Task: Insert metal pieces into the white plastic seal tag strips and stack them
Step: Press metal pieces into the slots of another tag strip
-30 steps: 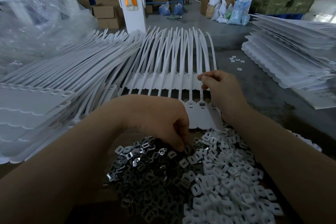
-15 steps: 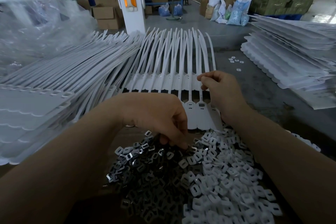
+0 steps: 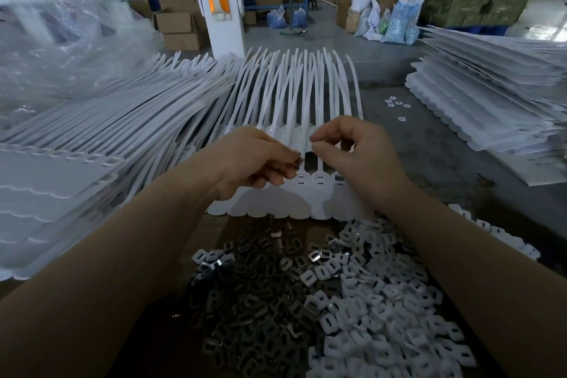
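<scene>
Looking down from the head view, both hands meet over a row of white seal tag strips [image 3: 306, 187] lying in the middle of the desk [image 3: 435, 163], tag ends near, thin tails fanning far. The left hand [image 3: 254, 163] has its fingers curled, thumb and forefinger pinching a small dark metal piece [image 3: 297, 162] just above the strips. The right hand [image 3: 352, 150] hovers just beside it, thumb and forefinger drawn close together at a strip's tail, the other fingers loosely bent; whether they actually grip the strip cannot be told.

Near the viewer lies a heap of dark metal pieces [image 3: 260, 310] on the left, touching a heap of white plastic pieces [image 3: 383, 310] on the right. A large stack of strips [image 3: 107, 144] slopes across the left of the desk, and another stack of strips [image 3: 491, 101] sits at the far right. A few loose white pieces [image 3: 395, 104] lie on the bare desk between the fan and that right stack.
</scene>
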Action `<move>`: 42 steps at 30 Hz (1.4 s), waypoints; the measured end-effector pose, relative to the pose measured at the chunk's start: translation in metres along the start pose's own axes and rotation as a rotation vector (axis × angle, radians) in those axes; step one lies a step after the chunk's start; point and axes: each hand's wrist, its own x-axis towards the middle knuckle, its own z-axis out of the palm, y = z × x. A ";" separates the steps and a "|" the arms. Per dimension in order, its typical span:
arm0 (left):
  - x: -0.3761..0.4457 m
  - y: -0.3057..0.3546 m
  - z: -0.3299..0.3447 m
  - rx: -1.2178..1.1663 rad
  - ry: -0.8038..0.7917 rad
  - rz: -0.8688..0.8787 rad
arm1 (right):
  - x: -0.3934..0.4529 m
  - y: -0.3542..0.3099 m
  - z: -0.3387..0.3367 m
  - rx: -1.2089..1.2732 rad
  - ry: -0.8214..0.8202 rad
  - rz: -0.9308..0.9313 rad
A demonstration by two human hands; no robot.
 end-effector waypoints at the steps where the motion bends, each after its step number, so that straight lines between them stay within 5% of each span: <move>1: 0.000 0.000 0.000 -0.002 0.004 -0.005 | -0.001 0.000 0.000 0.000 -0.021 -0.027; 15: 0.000 0.002 0.000 -0.084 -0.005 -0.044 | 0.000 0.007 0.003 -0.023 -0.121 -0.164; 42: 0.002 0.001 0.001 -0.053 0.001 0.100 | -0.001 -0.002 0.000 0.087 -0.186 0.023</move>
